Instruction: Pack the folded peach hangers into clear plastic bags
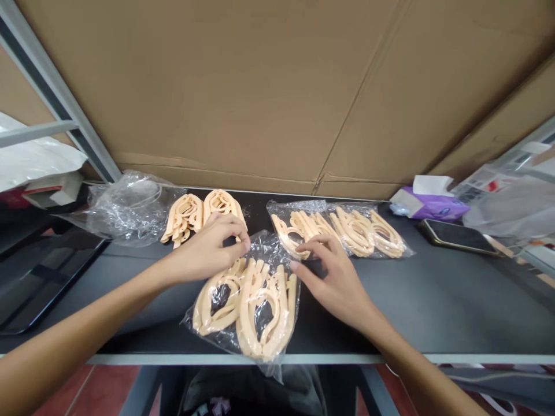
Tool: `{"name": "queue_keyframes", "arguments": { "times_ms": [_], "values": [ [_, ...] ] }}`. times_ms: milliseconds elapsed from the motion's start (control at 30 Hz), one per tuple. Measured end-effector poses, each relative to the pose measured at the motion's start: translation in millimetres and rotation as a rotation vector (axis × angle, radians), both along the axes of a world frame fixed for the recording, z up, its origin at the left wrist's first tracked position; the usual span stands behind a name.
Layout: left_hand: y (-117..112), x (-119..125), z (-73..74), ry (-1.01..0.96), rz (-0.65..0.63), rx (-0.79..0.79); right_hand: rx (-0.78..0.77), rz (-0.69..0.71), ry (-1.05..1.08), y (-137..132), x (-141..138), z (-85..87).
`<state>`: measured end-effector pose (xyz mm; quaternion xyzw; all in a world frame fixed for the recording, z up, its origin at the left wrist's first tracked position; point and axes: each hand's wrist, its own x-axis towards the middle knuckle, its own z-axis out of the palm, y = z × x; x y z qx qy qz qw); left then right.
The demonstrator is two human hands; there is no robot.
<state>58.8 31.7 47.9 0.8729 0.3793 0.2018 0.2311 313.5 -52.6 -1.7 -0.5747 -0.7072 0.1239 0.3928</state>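
Clear bag [266, 245]: in front of you, with 2 bundles of cream hangers [246, 323] inside.
Left hand [212, 247]: at the bag's top, your thumb and fingertip nearly together; cannot tell whether they hold film.
Right hand [336, 280]: beside the bag's top right, your fingers and thumb parted, nothing visible between them.
Loose hangers [212, 203]: 2 bundles, behind the bag.

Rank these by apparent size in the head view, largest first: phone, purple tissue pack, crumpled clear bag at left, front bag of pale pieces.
1. Front bag of pale pieces
2. Crumpled clear bag
3. Purple tissue pack and phone: too alike to rank.
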Motion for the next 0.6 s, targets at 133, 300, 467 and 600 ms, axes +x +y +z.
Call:
{"name": "queue_keyframes", "arguments": {
  "times_ms": [133, 300, 467, 600],
  "values": [
    [-29.8, -12.6, 10.0, -0.029, -0.007, -0.065, -0.090, 0.104, -0.027, -14.1, -0.8, 3.4],
    [-50.2, -28.1, 10.5, 0.006, -0.029, -0.197, -0.213, 0.273, -0.047, -11.6, -9.8, 10.3],
    [-45.6, -43.7, 3.6, 0.112, -0.028, -0.232, -0.298, 0.357, -0.128, 0.7, -20.3, 14.1],
    [-34.3, -55.3, -1.9, 0.185, 0.009, -0.159, -0.356, 0.352, -0.140, 9.0, -20.7, 15.5]
  ]
}}
